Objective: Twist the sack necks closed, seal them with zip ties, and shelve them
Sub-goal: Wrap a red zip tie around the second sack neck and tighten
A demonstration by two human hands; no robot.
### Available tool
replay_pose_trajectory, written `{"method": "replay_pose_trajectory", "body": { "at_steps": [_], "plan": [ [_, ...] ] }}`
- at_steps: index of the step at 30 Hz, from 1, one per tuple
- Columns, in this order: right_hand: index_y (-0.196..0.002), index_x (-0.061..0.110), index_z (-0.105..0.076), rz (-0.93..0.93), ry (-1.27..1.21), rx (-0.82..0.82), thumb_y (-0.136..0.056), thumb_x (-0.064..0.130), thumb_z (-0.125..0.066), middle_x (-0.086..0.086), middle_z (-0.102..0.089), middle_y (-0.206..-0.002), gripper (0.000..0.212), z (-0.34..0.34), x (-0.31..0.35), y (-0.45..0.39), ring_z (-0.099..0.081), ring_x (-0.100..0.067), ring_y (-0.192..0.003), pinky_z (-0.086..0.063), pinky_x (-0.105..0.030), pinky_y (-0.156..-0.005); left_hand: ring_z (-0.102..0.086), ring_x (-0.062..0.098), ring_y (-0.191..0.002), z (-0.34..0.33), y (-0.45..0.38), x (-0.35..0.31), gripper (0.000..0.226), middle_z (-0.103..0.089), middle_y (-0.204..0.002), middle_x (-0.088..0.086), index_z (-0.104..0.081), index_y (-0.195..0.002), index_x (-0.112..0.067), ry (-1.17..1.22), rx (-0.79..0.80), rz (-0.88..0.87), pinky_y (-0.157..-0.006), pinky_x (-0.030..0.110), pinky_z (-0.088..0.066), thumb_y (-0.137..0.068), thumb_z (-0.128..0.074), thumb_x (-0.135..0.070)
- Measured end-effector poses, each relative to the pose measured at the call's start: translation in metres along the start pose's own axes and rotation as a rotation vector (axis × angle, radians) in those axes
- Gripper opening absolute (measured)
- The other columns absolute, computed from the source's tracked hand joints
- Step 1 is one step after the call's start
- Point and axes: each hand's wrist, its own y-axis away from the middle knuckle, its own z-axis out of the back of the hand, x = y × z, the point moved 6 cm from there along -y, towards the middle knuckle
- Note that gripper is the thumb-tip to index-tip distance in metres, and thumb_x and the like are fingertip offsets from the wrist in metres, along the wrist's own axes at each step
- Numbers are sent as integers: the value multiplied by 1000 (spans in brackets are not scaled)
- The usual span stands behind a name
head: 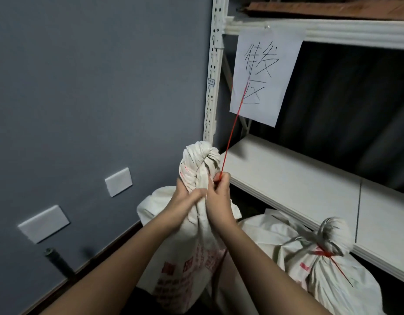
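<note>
1. Sack [192,235], white and woven, is seen standing on the floor beside the rack [287,178], its neck [200,164] twisted into a tight knob at the top.
2. Soft cloth and a full, probably heavy body are suggested; the neck below the knob is judged the best place to take hold, with the base supported for any lift.
3. The neck is gripped by the left hand [185,194], fingers wrapped round the twist.
4. A red zip tie [233,123] is pinched at the neck by the right hand [219,192], its thin, springy tail rising toward the paper sign [264,76].
5. Both forearms are held forward and up, wrists close together.
6. A second sack [328,269], already tied in red, lies under the shelf.
</note>
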Motion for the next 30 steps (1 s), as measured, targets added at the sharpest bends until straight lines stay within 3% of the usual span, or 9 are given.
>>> {"method": "replay_pose_trajectory", "body": {
  "at_steps": [5,7,10,14,17,20,23,28,30],
  "plan": [
    [-92,26,-51,-48,14,261,-77,48,-61,-9,-56,-96,27,1,-4,8,-58,-24,-96,-45,-48,-94,-58,4,-117,4,1,-1,95,-62,-126,-10,-40,-136,-24,-226,-70,-96,-102,33,-46,-55,-82,-48],
    [-101,20,-52,13,28,300,-82,42,-55,-11,-51,-95,29,8,1,8,-51,-23,-88,-45,-47,-83,-62,8,-113,5,2,-4,79,-67,-119,-7,-53,-128,-23,-200,-95,-132,-100,40,-48,-58,-84,-42],
    [-81,21,-47,-73,-2,338,-96,33,-34,0,-34,-64,23,11,-1,3,-30,-8,-54,-28,-28,-47,-65,11,-108,7,2,-8,59,-71,-112,-5,-63,-117,-23,-158,-149,-153,-98,41,-50,-63,-81,-35],
    [-74,16,-45,-182,-142,202,-93,5,-33,3,-42,-62,25,7,-3,-5,-37,-2,-44,-27,-14,-39,-64,5,-103,11,1,-7,40,-70,-105,-10,-64,-115,-22,-164,-267,-129,-90,27,-51,-77,-74,-16],
    [-83,15,-54,-174,-26,74,-96,3,-36,-5,-58,-75,26,23,-16,-18,-51,-3,-48,-42,-20,-50,-63,5,-94,17,2,-6,32,-68,-97,-14,-62,-110,-25,-233,-343,-99,-76,17,-47,-80,-70,-15],
    [-100,17,-72,-22,460,128,-94,13,-48,-4,-71,-96,26,34,-14,-30,-64,-14,-83,-50,-33,-78,-64,9,-91,25,2,-4,25,-69,-94,-10,-63,-105,-21,-221,-391,-70,-78,24,-48,-81,-69,-17],
    [-79,17,-69,-7,474,335,-92,3,-49,8,-62,-70,28,26,3,-30,-53,0,-63,-41,-24,-66,-61,15,-107,20,4,-5,38,-67,-108,-5,-62,-115,-16,-285,-346,-84,-90,28,-47,-79,-74,-22],
    [-81,25,-59,-55,426,645,-91,-5,-45,19,-56,-77,35,22,20,-23,-51,16,-59,-38,-4,-61,-18,13,-140,21,11,-22,61,-32,-146,-12,-63,-113,-34,-942,-472,-316,-118,42,-6,-63,-61,-70],
    [-86,21,-61,-59,437,687,-91,-5,-46,21,-59,-80,30,23,19,-22,-52,15,-66,-39,-3,-66,-18,12,-144,18,11,-24,69,-39,-146,-13,-62,-117,-35,-1049,-437,-380,-117,44,6,-63,-50,-77]
  ]
}}
